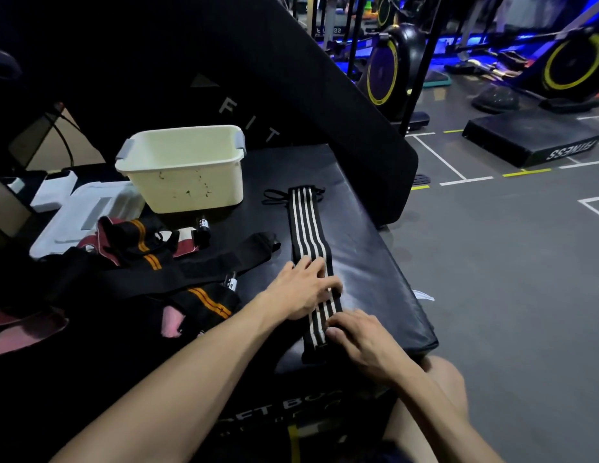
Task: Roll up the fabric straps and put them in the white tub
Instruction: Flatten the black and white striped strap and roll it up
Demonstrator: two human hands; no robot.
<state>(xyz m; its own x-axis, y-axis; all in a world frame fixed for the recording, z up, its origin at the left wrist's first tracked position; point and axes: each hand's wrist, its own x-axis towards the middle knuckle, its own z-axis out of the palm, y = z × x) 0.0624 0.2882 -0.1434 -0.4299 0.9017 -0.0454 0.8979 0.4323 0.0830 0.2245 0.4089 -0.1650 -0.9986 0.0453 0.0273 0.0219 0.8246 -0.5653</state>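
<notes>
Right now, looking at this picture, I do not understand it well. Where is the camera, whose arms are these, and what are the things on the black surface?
The camera sits on a person's head and looks down, so the two bare arms are that person's own. There is no machine here.

The black surface is a padded box in a gym. On it lies a long black strap with white stripes, laid out flat and not yet rolled. The left hand presses on its middle with flat fingers. The right hand rests on it closer to the person, near its end; neither hand lifts it.

Further left stands the white tub; no strap shows inside it. Beside it lies a heap of black straps with orange stripes, still unrolled.
</notes>
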